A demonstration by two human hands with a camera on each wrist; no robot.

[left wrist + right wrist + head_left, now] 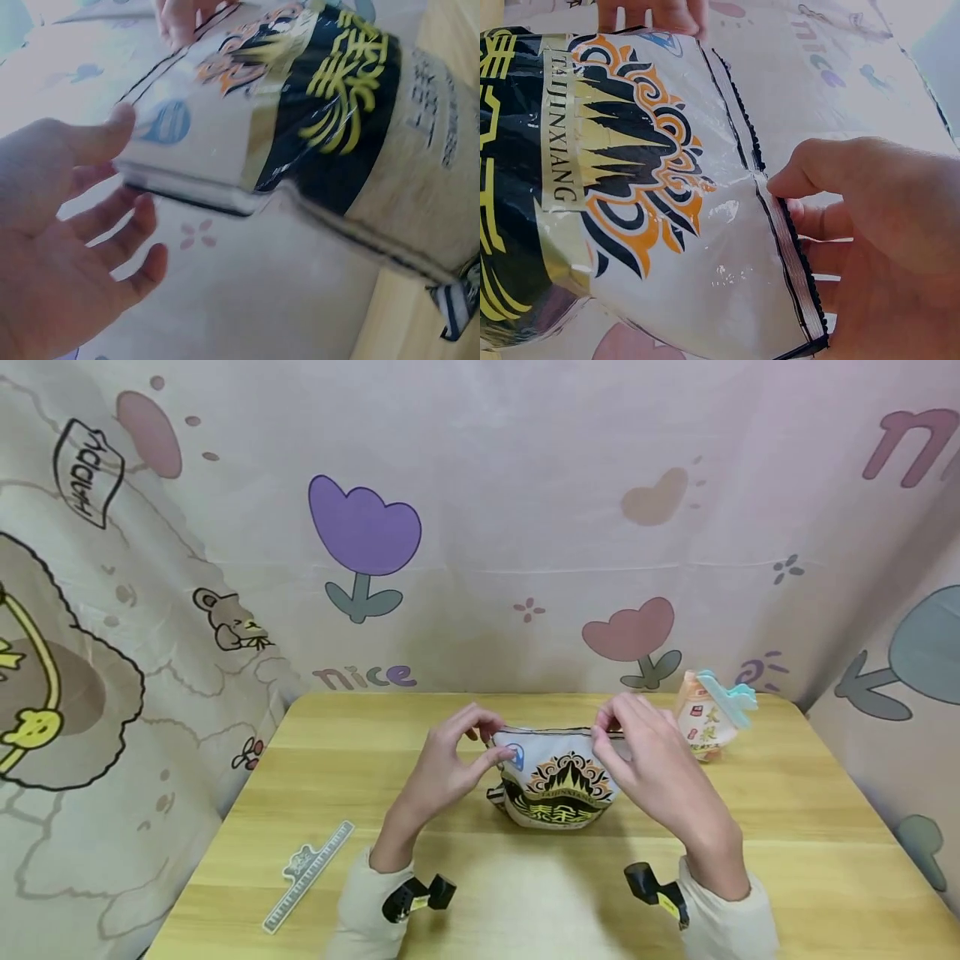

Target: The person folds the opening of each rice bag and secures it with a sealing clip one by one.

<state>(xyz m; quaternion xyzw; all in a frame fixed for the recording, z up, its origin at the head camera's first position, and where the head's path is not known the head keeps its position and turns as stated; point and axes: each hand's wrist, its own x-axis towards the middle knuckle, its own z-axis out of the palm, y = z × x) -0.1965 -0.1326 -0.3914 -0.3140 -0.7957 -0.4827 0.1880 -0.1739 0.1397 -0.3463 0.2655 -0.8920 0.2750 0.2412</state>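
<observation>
A rice bag [566,785] in white, black and gold, printed TAIJINXIANG, stands upright on the table, its top edge open-looking and flattened into a seam. My left hand [450,764] pinches its upper left corner, thumb on the front and forefinger at the edge. In the left wrist view the other fingers of the left hand [82,217] spread loosely beside the bag's side fold. At the right end of the top edge, my right hand [656,768] pinches the seam. The right wrist view shows the thumb of the right hand [862,217] on the front of that seam, fingers behind.
Behind my right hand stands a small food packet [701,718] with a light blue clip [727,697] across its top. A grey, ruler-like clip [309,877] lies at the table's left front. Printed cloth [480,527] hangs behind the wooden table [817,827].
</observation>
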